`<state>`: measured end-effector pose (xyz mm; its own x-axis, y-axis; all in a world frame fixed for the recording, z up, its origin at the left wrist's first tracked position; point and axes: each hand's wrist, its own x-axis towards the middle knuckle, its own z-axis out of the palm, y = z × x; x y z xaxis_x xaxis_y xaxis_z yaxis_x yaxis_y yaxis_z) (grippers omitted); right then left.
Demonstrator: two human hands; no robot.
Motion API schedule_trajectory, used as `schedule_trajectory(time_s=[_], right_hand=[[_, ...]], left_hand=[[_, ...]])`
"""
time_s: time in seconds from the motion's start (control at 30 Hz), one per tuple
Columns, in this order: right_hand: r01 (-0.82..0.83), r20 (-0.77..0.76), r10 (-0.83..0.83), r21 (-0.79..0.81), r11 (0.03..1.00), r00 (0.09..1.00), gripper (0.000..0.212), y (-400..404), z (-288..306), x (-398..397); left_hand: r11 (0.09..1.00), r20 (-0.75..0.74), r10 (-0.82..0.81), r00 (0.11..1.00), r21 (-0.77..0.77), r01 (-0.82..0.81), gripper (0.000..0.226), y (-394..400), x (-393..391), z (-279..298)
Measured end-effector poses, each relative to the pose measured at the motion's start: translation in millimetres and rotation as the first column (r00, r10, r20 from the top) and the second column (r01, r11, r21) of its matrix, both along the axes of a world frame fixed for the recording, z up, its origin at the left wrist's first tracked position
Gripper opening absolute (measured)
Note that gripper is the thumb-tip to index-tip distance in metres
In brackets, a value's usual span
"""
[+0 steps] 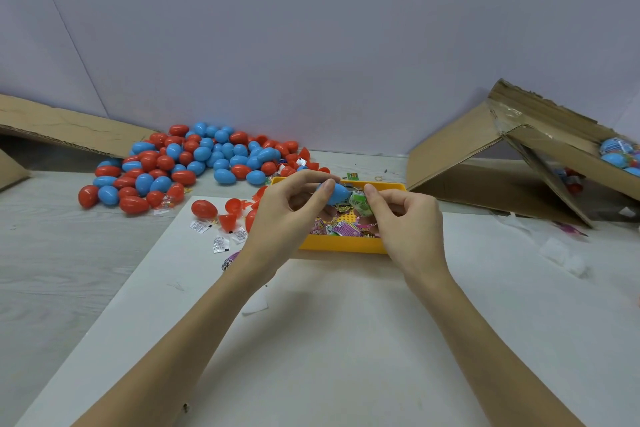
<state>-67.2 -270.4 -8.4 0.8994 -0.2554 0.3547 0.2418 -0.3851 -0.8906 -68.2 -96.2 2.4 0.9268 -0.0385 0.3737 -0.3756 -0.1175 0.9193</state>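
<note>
My left hand [287, 215] grips a blue plastic egg shell [334, 193] between thumb and fingers, held above the yellow tray [343, 243]. My right hand [405, 218] pinches a green wrapped packet [360, 202] right against the blue shell's open end. The tray under both hands holds several pink, green and yellow printed packets [341, 227]. My fingers hide part of the shell and the packet.
A heap of red and blue eggs [187, 163] lies at the back left. One red egg [204, 209], red half shells [231, 206] and small white sachets [221, 243] lie left of the tray. Cardboard boxes stand at the left [62, 130] and right [512, 163]; the right one holds wrapped eggs [618, 152].
</note>
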Motion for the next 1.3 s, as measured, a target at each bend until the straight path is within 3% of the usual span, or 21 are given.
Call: schedule_trajectory(time_s=[0.23, 0.53, 0.77, 0.97, 1.13, 1.3], right_hand=[[-0.024, -0.031, 0.023, -0.019, 1.000, 0.999, 0.017, 1, 2, -2], [-0.051, -0.088, 0.056, 0.062, 0.997, 0.995, 0.030, 2, 0, -2], [-0.225, -0.052, 0.241, 0.210, 0.952, 0.969, 0.023, 13, 7, -10], [-0.267, -0.082, 0.300, 0.279, 0.923, 0.951, 0.021, 12, 11, -14], [-0.273, 0.006, 0.285, 0.298, 0.914, 0.959, 0.034, 9, 13, -13], [-0.298, 0.115, 0.277, 0.273, 0.915, 0.954, 0.041, 11, 12, -14]], left_hand=[[0.997, -0.034, -0.037, 0.999, 0.073, 0.039, 0.021, -4, 0, -3], [0.998, -0.102, -0.029, 0.994, 0.049, 0.034, 0.022, -4, 1, -5], [0.999, -0.039, 0.043, 0.998, 0.016, -0.042, 0.019, -3, 1, -6], [0.999, -0.018, 0.041, 0.999, -0.021, -0.042, 0.015, -3, 0, -4], [0.996, -0.066, -0.046, 0.997, -0.073, 0.041, 0.023, -1, 1, -2], [0.995, -0.062, -0.023, 0.998, -0.095, 0.017, 0.021, -2, 1, -3]])
